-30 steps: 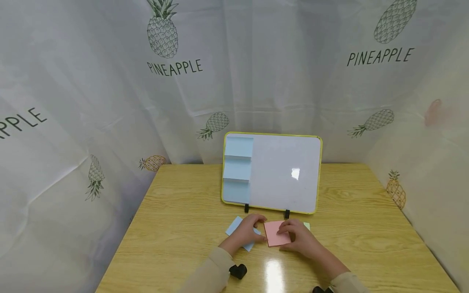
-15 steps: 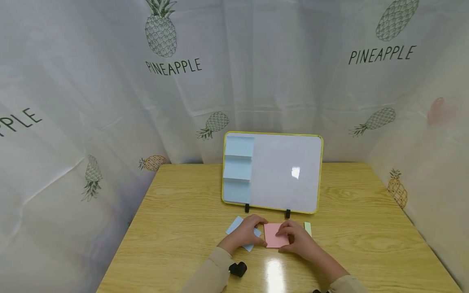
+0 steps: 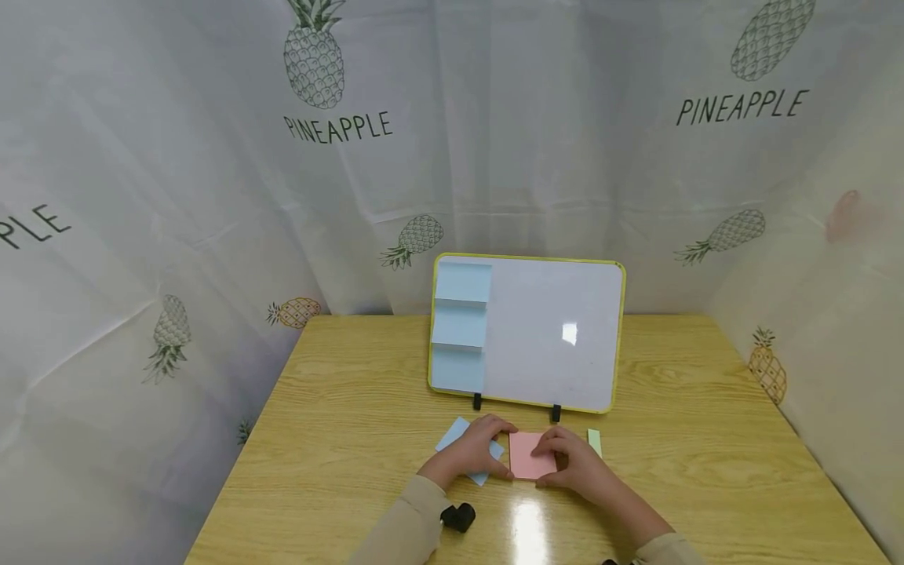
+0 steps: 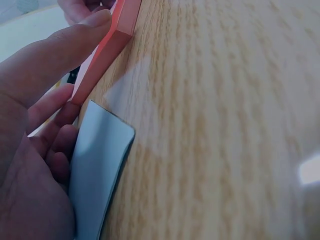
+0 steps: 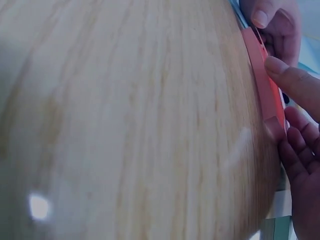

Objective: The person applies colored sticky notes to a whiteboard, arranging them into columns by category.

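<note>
A pink sticky note pad [image 3: 524, 457] lies on the table between both hands. My left hand [image 3: 472, 450] holds its left side, thumb at the near corner and fingers toward the far one. My right hand [image 3: 582, 466] grips the right side, with a finger over the top face. In the left wrist view, the thumb touches the thick pad [image 4: 102, 60]. The right wrist view has the other thumb against the edge of the pink pad [image 5: 262, 80]. Partly hidden under my left hand is a light blue sticky note pad [image 3: 453, 432].
Behind the hands stands a yellow-framed whiteboard [image 3: 551, 329] on black feet, with a column of blue notes [image 3: 461, 323] on its left. A pale green strip [image 3: 594, 441] lies past my right hand. A pineapple-print curtain [image 3: 523, 141] hangs around the wooden table [image 3: 353, 408].
The pink pad has turned slightly to lie squarer and shifted a little toward me. Both hands stay at its sides; more of the green strip shows now.
</note>
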A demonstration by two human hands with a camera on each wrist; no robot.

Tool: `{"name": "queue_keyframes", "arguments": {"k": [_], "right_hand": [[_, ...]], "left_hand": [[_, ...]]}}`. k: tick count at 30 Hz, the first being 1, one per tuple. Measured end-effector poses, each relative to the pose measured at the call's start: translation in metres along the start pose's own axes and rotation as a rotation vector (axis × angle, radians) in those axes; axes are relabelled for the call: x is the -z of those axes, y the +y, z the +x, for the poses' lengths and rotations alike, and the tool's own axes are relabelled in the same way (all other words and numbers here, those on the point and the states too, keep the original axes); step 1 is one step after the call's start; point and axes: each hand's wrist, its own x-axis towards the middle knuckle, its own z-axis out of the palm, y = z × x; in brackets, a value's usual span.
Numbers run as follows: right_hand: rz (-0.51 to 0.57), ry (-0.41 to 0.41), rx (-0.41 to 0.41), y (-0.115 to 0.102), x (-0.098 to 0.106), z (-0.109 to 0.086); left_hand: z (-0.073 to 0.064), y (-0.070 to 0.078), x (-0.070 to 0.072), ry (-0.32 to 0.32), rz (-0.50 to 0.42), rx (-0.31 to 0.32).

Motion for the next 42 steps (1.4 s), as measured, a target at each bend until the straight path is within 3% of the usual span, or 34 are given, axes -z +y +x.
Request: {"name": "queue_keyframes", "arguments": {"k": [17,27,33,42], "right_hand": [[0.155,0.017,-0.036,0.0036,0.0014,-0.0005],[0.143,0.009,0.006,0.0019,0.0079,-0.0022],[0.153,0.005,-0.054,0.0055,0.0081,-0.0049],[0.129,0.117,-0.241,0.0007,0.0058,-0.0009]], "left_hand": [[-0.0019,-0.0008,0.0008,-0.012,0.004,-0.008],[0.0006,0.0001,-0.0032,0.063,-0.095,0.008],[0.0013,-0.0016,-0.0057,0.089,-0.121,0.006],[0.0020,0.0029,-0.0084,0.121,-0.036,0.015]]}}
